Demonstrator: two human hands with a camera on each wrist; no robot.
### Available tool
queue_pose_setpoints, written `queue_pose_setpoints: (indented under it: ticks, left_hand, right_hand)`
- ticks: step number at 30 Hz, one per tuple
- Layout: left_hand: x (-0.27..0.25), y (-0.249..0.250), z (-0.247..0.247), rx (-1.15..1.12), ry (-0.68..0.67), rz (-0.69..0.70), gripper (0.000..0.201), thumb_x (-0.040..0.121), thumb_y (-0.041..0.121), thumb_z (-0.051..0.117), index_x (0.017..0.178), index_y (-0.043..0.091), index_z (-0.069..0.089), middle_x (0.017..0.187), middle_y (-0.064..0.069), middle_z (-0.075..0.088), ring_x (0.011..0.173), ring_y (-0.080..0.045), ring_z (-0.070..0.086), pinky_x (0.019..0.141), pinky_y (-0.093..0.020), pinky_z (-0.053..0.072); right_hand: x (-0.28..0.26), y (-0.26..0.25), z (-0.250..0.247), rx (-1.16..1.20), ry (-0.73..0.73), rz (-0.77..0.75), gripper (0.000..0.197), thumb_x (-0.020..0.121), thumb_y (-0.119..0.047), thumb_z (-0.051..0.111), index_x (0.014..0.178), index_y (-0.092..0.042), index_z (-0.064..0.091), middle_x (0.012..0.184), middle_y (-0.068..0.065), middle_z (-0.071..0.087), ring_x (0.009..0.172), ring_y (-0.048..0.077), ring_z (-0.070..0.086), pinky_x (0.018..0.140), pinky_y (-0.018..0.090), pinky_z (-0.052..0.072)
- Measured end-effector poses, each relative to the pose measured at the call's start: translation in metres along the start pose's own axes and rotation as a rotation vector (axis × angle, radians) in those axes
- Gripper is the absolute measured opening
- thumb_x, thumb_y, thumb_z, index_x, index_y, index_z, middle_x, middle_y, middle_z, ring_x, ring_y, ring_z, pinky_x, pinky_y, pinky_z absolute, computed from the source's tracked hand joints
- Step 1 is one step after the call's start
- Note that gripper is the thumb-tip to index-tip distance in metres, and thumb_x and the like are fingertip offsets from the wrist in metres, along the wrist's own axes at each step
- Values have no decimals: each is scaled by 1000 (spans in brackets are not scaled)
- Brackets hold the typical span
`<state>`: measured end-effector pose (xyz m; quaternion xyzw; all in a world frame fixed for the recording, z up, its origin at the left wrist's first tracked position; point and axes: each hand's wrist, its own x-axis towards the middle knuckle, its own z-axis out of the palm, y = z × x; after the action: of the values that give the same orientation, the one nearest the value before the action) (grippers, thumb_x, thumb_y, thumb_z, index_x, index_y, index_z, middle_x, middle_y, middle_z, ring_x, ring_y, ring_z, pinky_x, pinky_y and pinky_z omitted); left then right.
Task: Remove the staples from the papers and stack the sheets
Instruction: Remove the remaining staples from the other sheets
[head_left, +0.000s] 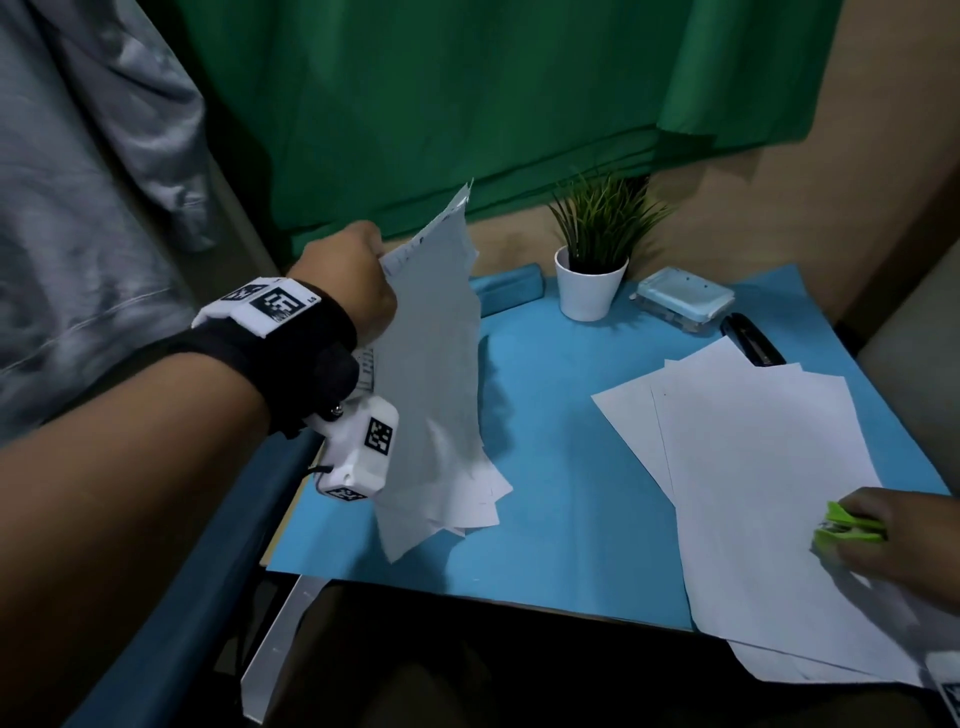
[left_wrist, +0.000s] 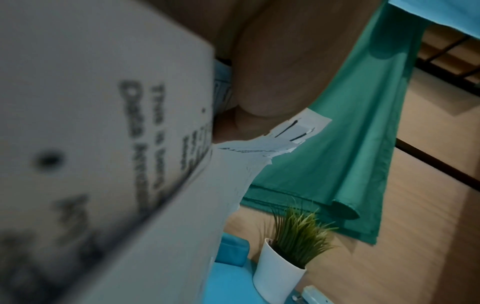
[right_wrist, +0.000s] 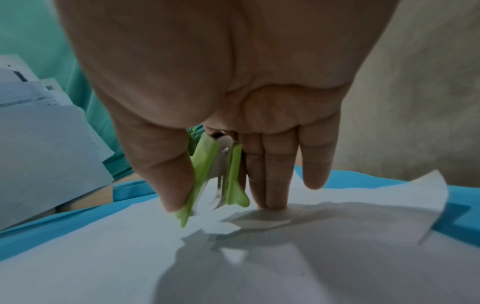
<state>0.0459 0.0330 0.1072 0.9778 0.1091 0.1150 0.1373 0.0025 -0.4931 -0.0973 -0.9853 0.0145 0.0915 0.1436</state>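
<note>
On the bench (head_left: 571, 467), loose sheets (head_left: 769, 493) lay stacked under the right hand (head_left: 898, 530), fingers clamped on the staple remover (head_left: 847, 530), while left-hand (head_left: 343, 280) fingers gripped a remaining sheaf (head_left: 431, 374), apparently unprocessed.

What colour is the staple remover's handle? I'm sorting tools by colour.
Lime green, with metal jaws; the staple remover shows best in the right wrist view, pinched in the right hand.

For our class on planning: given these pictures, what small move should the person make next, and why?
Probably bring the papers that the left hand holds raised over to the staple remover pinched in the right hand, since that hand rests on the loose sheets.
</note>
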Motion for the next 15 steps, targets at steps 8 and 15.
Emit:
queue_pose_setpoints:
  ticks: [8,15]
  left_hand:
    - [3,-26,-10,-102,112,-56,12,85,4,54,92,14,52,93,-13,56,85,-32,51,74,-31,37]
    - [-1,-60,-29,-172,231,-94,11,84,1,55,93,7,57,93,-15,56,86,-29,53,75,-33,40]
  right_hand:
    - [4,7,-6,-87,-14,74,68,36,-94,53,71,-37,62,60,-18,62,59,3,60,58,32,50]
    - [2,8,-2,-41,-36,62,72,35,-98,52,77,-40,61,60,-19,63,58,2,60,58,32,51]
